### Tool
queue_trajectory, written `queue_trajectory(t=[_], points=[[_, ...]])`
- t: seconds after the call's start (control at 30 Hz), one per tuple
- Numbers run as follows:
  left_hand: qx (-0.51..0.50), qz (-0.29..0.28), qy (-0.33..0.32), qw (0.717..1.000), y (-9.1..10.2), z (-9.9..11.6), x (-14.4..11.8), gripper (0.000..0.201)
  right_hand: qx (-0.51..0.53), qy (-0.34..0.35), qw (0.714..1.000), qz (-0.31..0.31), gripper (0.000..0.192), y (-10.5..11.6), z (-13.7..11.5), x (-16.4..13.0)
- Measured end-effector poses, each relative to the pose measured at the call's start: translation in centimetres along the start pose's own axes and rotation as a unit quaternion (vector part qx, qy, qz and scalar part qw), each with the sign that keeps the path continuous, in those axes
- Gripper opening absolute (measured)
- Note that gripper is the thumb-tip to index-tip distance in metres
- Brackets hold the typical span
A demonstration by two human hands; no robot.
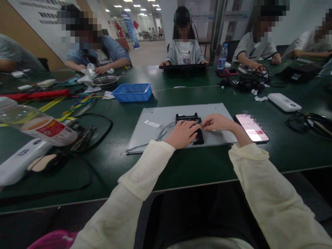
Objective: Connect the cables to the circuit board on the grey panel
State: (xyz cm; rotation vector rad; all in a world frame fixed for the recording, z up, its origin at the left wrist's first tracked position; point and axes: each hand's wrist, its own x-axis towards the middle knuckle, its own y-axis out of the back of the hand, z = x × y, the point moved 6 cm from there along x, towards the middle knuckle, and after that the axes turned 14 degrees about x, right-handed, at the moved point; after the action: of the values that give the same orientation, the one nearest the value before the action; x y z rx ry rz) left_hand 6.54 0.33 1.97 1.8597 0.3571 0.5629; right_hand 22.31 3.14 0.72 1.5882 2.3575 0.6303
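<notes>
A flat grey metal panel [166, 117] lies on the green table in front of me. A black plastic part [187, 118] sits on its middle, with thin grey cables [166, 127] running off to the left. My left hand [182, 134] lies palm down on the black part, pressing on it. My right hand [217, 122] is just to the right, fingertips pinched at the part's right edge, apparently on a thin strip or cable. A strip of white tape [153, 123] lies on the panel to the left.
A lit phone [252, 128] lies right of the panel. A blue plastic tray [132, 92] stands behind it. A water bottle [36, 125] lies at left beside black cables [90, 135]. A white device [284, 102] and tangled cables [246, 83] sit at right. Several people sit across the table.
</notes>
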Motion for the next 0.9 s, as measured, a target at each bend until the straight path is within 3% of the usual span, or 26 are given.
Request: queue_trajectory(t=[0.3, 0.43, 0.57, 0.67, 0.77, 0.9], points=[[-0.007, -0.015, -0.009, 1.000, -0.1, -0.2, -0.2, 0.042, 0.043, 0.028, 0.996, 0.070, 0.016, 1.2, -0.4, 0.2], [-0.050, -0.008, -0.002, 0.999, 1.9, -1.6, -0.7, 0.049, 0.050, 0.057, 0.992, 0.101, 0.017, 1.4, -0.6, 0.2], [-0.135, 0.017, 0.077, 0.988, 4.7, -6.1, -2.4, 0.047, 0.044, 0.086, 0.984, 0.147, 0.018, 1.7, -1.3, -0.1], [-0.174, 0.050, 0.184, 0.966, 4.9, -11.3, -4.5, 0.045, 0.033, 0.098, 0.983, 0.153, 0.017, 1.2, -1.7, -0.1], [-0.180, 0.079, 0.296, 0.935, 2.7, -16.3, -6.9, 0.043, 0.022, 0.118, 0.980, 0.156, 0.016, 0.5, -2.2, 0.0], [-0.131, 0.030, 0.419, 0.898, -2.2, -20.1, -9.6, 0.042, 0.016, 0.138, 0.980, 0.145, 0.016, -0.3, -2.7, 0.1]])
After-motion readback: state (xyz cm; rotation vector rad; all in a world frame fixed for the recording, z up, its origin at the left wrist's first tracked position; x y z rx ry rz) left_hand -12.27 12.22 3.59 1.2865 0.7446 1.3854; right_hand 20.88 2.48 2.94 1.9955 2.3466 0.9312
